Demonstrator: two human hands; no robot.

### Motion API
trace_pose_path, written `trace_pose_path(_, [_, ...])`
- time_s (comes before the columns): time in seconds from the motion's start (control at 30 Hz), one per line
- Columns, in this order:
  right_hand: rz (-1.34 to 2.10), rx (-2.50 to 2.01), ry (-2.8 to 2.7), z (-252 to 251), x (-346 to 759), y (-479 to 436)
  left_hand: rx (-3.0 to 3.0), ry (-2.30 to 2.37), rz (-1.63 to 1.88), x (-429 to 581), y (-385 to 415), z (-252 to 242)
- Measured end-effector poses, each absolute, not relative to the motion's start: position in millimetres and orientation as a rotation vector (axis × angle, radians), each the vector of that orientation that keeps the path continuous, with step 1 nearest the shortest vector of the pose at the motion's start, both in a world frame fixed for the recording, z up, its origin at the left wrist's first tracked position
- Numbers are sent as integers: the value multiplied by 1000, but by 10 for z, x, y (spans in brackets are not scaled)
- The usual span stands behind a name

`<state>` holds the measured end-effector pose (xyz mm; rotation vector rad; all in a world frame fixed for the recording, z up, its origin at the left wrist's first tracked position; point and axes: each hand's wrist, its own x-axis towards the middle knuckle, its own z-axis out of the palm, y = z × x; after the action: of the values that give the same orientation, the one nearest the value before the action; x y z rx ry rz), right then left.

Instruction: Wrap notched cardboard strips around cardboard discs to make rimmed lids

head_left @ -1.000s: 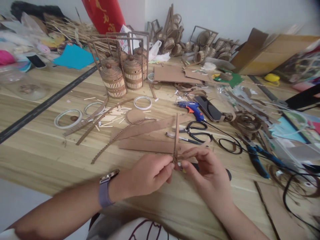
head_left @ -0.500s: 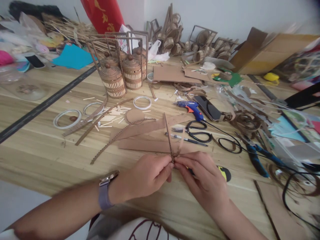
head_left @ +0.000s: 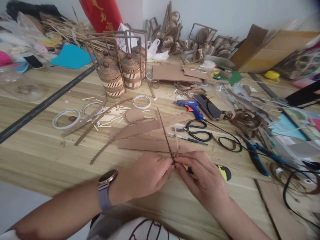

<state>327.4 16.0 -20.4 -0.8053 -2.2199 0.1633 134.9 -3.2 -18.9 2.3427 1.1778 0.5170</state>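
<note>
A narrow corrugated cardboard strip (head_left: pixel 165 133) rises from between my fingertips, its wavy edge facing me. My left hand (head_left: pixel 147 175) pinches the strip's lower end with thumb and forefinger. Pressed up against that spot, my right hand (head_left: pixel 203 178) is also closed on the strip; a thin paler curl of paper (head_left: pixel 176 138) stands beside it. The exact fold between the fingertips is hidden. Beneath my right hand lies a yellow and black tool (head_left: pixel 223 172), mostly covered. Just beyond my hands are flat cardboard pieces (head_left: pixel 145 144) and another wavy-edged strip (head_left: pixel 110 141).
A blue glue gun (head_left: pixel 191 107), black scissors (head_left: pixel 200 130), a pen (head_left: pixel 190 138) and pliers (head_left: pixel 257 158) lie to the right. Behind stand lidded baskets with tall handles (head_left: pixel 111 81). Tape rings (head_left: pixel 141 102) and small wooden sticks (head_left: pixel 106 118) are scattered on the left.
The strip's upper end has tilted left, and the paler curl has shifted left too. My left wrist has turned, showing more of the watch face. Both hands keep their pinch.
</note>
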Motion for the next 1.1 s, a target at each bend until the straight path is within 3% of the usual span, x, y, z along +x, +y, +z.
trace_pose_path(0.57, [233, -819, -2233, -212, 3271, 190, 2390, 1213, 501, 1358, -42, -210])
trace_pose_path(0.9, [-86, -795, -2261, -245, 3236, 159, 2494, 1191, 508, 1393, -46, -262])
trace_pose_path(1.1, [-18, -803, -2259, -219, 3232, 164, 2448, 1165, 485, 1371, -45, -247])
